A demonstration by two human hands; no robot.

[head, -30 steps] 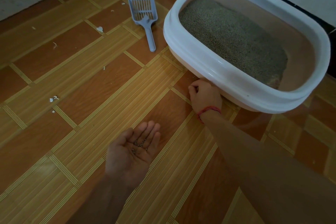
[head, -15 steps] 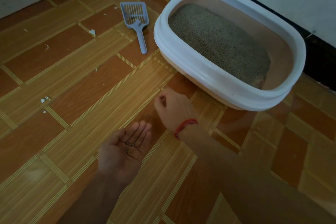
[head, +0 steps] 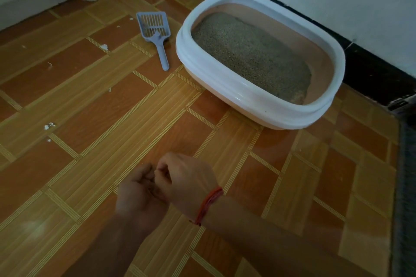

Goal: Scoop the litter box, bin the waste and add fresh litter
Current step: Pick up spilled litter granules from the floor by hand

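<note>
Hands (head: 155, 189) now together; litter (head: 249, 56) in box (head: 247, 99)

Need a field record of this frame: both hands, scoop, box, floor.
left hand: palm up, cupped, low in the view
right hand: fingers curled over the left palm; anything pinched is hidden
bracelet: red string on the right wrist
scoop: blue, slotted, lying on the floor left of the box, no hand on it
litter box: white rim, peach inside, near the dark skirting
litter: grey-brown grains in the box
floor: orange-brown tiles
white scraps: scattered on the left
</note>
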